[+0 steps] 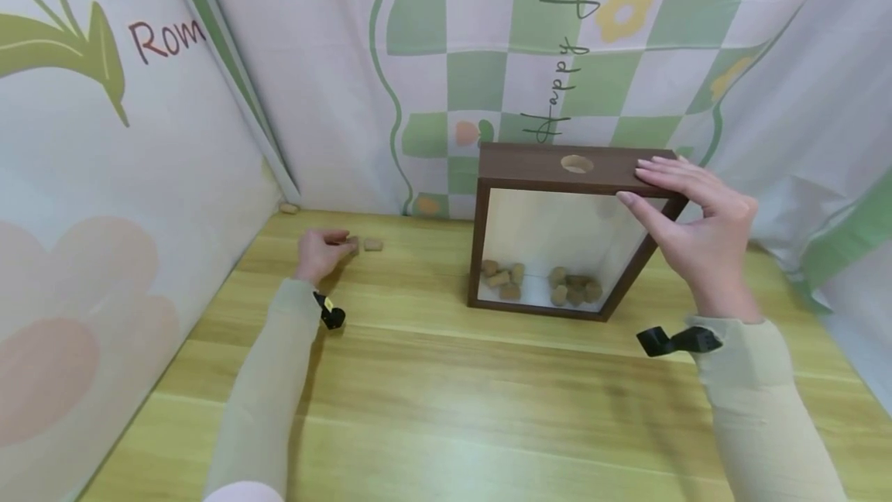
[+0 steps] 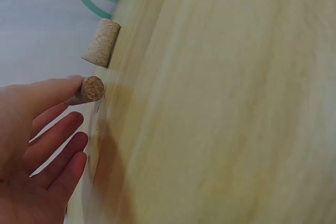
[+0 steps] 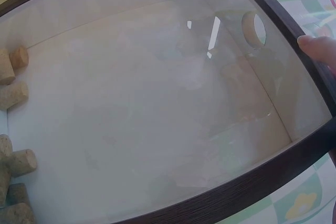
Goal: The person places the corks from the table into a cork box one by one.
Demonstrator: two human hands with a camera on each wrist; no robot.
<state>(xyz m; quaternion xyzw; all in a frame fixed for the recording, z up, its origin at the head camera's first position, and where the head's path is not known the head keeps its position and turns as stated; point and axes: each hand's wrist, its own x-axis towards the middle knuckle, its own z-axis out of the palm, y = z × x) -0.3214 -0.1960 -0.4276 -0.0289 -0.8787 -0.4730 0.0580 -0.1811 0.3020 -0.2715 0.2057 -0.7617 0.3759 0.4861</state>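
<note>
Between thumb and fingertips, my left hand (image 1: 320, 256) pinches a cork (image 2: 93, 88) low over the table, toward its back left. A second cork (image 1: 373, 244) lies just to the right of it. The left wrist view shows the held cork's round end, with the other fingers loosely bent below. My right hand (image 1: 704, 215) grips the top right corner of an upright dark-framed box (image 1: 523, 163), thumb on the front edge and fingers over the top. A round hole (image 1: 577, 164) pierces the box's top. Several corks (image 1: 511, 291) lie inside at the bottom, seen through the clear front.
Another cork (image 1: 289, 208) lies at the table's far left corner. The wooden table (image 1: 446, 409) runs back to a checked curtain (image 1: 474, 76) behind the box. A flower-print cloth (image 1: 90, 215) hangs along the left side.
</note>
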